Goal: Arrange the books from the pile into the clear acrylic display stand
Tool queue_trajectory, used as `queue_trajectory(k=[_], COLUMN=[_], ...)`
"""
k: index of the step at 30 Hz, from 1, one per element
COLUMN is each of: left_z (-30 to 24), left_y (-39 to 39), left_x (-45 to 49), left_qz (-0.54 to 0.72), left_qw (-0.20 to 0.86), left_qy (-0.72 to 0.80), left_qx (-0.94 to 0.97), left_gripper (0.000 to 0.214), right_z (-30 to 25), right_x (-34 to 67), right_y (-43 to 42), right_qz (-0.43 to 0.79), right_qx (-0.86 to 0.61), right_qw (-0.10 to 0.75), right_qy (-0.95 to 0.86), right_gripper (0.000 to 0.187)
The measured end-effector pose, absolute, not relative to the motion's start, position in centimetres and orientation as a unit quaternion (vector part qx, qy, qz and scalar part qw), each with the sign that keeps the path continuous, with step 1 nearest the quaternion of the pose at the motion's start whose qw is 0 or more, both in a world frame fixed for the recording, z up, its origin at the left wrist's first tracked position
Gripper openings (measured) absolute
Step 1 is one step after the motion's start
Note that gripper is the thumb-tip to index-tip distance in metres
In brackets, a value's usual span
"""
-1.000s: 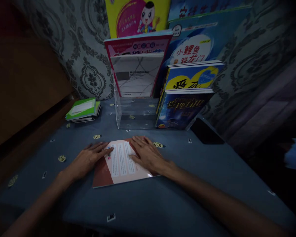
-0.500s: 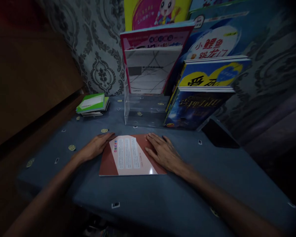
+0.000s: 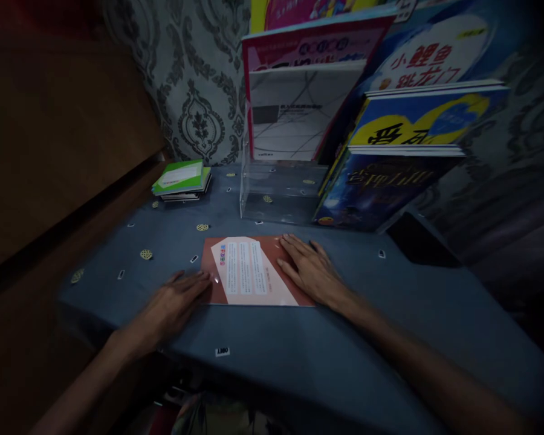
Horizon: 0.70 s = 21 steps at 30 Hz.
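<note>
A thin reddish-brown booklet [image 3: 248,269] with a pale pink panel and printed text columns lies flat on the cloth-covered table. My right hand [image 3: 312,270] rests on its right side, fingers stretched out and slightly spread over the cover. At the lower left edge is my left hand [image 3: 178,300], its fingers extended and the tips touching the booklet's side. Neither hand grips anything.
A clear acrylic rack [image 3: 276,205] stands behind, with a white-covered book [image 3: 303,115] and a dark blue book [image 3: 381,187] leaning in it. A small stack of green booklets [image 3: 181,178] lies at the back left. A black flat object [image 3: 421,240] sits at the right.
My left hand has slid from the booklet's upper left corner down to its lower left edge. My right hand stays on the right side. The whole view has shifted a little.
</note>
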<state>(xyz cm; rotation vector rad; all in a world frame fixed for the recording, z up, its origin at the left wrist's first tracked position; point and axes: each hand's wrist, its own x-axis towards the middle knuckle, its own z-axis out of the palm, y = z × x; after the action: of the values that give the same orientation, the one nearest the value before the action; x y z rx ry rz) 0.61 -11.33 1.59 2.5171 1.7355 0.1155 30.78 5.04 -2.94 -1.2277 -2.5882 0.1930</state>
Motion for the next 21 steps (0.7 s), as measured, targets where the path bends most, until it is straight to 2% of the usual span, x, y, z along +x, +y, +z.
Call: queue_trajectory(k=[7,15,21], left_z=[2.0,1.9,1.5], left_y=[-11.2,-9.3,-7.3], left_x=[1.4,2.7,8.3], left_qz=[0.003,-0.010,-0.013], left_qw=[-0.001,-0.044,-0.036], left_qy=[0.572,0.519,0.413], left_qx=[0.820,0.854,0.910], left_gripper=[0.044,0.042,0.043], right_z=[-1.7,-1.3,-1.2], right_x=[30.9,34.6,35.5], right_y=[4.4,3.7,2.6], right_qz=[0.080,0.187,0.215], right_qx=[-0.426,-0.335,-0.296], right_qw=[0.138,0.296,0.317], right_qy=[-0.891,-0.875,-0.875], right_gripper=[0.055,0.033,0.029])
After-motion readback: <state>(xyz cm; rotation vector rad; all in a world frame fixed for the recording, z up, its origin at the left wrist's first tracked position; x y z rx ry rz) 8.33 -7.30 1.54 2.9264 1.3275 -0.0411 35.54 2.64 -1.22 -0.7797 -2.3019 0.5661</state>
